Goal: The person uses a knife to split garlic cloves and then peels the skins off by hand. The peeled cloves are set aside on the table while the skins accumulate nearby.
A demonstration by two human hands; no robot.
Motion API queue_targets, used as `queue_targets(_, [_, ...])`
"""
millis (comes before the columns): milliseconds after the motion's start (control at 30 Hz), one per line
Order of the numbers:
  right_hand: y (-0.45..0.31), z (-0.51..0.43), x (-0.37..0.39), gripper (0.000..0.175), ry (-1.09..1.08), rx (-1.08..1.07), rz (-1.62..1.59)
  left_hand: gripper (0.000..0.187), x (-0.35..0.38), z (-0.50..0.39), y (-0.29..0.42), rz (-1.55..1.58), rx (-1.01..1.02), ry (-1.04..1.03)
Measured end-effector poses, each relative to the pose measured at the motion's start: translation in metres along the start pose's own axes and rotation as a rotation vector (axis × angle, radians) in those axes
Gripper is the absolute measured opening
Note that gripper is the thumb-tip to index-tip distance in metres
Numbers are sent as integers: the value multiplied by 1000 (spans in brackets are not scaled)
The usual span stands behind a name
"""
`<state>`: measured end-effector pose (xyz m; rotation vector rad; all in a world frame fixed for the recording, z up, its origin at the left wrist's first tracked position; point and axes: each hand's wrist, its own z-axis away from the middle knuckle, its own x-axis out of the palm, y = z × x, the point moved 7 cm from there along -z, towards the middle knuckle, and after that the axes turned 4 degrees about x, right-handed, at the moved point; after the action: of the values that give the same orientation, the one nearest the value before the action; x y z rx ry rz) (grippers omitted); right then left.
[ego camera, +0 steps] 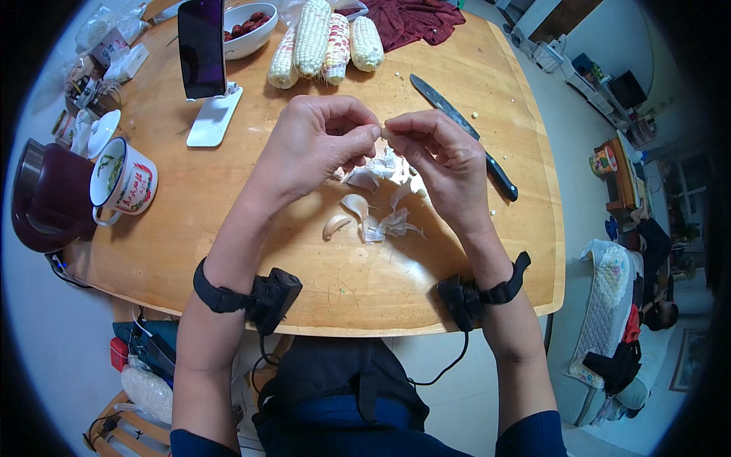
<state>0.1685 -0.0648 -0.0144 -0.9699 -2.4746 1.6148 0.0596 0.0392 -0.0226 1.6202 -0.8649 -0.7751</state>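
Note:
My left hand point(320, 143) and my right hand point(442, 163) meet fingertip to fingertip above the wooden table point(223, 251). Between the pinched thumbs and forefingers is a small pale piece, apparently a garlic clove point(385, 133), mostly covered by the fingers. Below them lie two loose unpeeled garlic cloves, one curved garlic clove point(337, 227) and one plumper garlic clove point(356, 205). Papery garlic skins point(394, 224) are scattered beside these. More skins and small pale pieces sit partly hidden under my hands.
A kitchen knife point(445, 107) lies right of my hands, its black handle towards me. Corn cobs point(312, 43), a bowl point(251, 43) of dark red fruit and a maroon cloth point(414, 23) are at the back. Leftward stand a phone point(203, 48) on its stand, an enamel mug point(137, 183) and a kettle point(54, 194).

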Motion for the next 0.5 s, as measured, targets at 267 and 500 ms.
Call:
queue_targets(267, [1, 0, 0, 13, -17, 54, -117, 12, 0, 0, 3, -111, 27, -3])
queue_targets(500, [6, -1, -2, 12, -91, 135, -203, 16, 2, 3, -1, 60, -158, -95])
